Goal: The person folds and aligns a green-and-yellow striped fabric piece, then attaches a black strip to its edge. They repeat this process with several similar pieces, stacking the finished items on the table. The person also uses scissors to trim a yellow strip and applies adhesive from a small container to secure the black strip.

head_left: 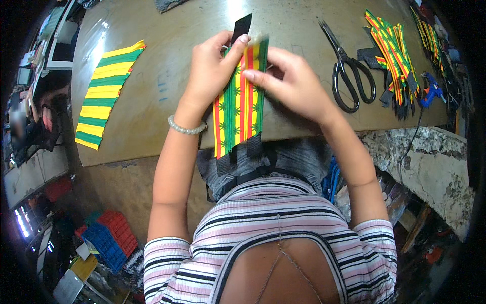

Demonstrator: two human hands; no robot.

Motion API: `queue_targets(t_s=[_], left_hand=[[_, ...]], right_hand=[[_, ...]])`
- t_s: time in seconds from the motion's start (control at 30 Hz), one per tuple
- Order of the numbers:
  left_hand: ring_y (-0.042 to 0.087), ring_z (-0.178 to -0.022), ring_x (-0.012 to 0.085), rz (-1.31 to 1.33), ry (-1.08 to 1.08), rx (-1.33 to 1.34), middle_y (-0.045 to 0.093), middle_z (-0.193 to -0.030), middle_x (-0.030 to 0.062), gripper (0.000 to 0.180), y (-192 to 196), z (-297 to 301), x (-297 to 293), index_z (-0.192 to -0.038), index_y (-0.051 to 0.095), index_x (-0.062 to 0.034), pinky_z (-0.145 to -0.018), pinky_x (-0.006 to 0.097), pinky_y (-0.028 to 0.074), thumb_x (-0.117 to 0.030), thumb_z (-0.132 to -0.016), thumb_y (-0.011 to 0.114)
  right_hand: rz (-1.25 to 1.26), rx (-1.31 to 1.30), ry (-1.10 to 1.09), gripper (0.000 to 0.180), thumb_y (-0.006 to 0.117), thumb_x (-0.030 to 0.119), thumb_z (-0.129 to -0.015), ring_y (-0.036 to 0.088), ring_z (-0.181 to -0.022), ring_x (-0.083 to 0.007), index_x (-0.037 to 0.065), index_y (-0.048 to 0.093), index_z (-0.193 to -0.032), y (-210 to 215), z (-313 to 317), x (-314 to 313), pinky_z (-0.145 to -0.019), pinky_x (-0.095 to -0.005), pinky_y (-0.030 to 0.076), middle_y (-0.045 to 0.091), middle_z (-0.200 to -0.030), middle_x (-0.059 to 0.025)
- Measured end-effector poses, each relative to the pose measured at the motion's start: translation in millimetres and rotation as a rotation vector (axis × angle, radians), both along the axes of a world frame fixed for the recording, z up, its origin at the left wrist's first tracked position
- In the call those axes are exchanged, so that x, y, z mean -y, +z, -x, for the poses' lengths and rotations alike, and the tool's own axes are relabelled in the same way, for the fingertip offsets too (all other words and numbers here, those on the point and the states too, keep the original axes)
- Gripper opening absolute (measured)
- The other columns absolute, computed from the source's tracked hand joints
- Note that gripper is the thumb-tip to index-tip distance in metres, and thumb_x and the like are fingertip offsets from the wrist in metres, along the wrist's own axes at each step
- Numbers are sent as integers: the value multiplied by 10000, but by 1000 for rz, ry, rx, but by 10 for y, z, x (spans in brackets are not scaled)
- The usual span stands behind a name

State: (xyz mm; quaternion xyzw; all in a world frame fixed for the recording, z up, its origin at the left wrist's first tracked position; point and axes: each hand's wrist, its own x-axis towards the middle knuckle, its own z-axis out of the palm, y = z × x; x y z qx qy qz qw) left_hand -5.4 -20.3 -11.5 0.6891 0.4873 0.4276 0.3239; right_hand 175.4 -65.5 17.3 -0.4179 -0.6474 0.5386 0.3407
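Note:
My left hand [210, 71] and my right hand [293, 83] both grip the top end of a striped fabric piece [238, 109] in red, yellow and green with leaf prints. It hangs over the near edge of the brown table [167, 35]. A black webbing strap [241, 26] sticks out above the fabric between my fingers, and more black strap [253, 147] shows below its lower end. My left thumb presses the fabric's top edge; my right fingers pinch it from the right side.
Black scissors [347, 68] lie on the table right of my hands. A pile of similar striped strips [392, 48] sits at the far right beside a blue glue gun [431, 91]. A yellow-green striped panel [106, 91] lies at left. Crates [109, 238] stand on the floor.

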Motion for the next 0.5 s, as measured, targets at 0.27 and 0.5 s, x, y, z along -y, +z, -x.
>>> queue_targets(t_s=[0.27,0.5], left_hand=[[564,-588,210,17,70,-61,611,-680,182,372,-46,35,-43,-883,661,51,-600,355,471,-318,-932,663],[719,-831,216,480,-122,786,696,-1041,183,626,63,91,-23,-1361,408,20,-728,316,609,-394,-963,658]], right_hand=[[-806,54,232,337,729,157,-812,630,-1005,-259,56,681,-1130,391,-112,677,-913,-355,491,657,-1065,-71],[98,0,-144,198,717,158,-923,512,-645,-19,-35,676,-932,-176,-19,452,-557,-213,413,625,-759,16]])
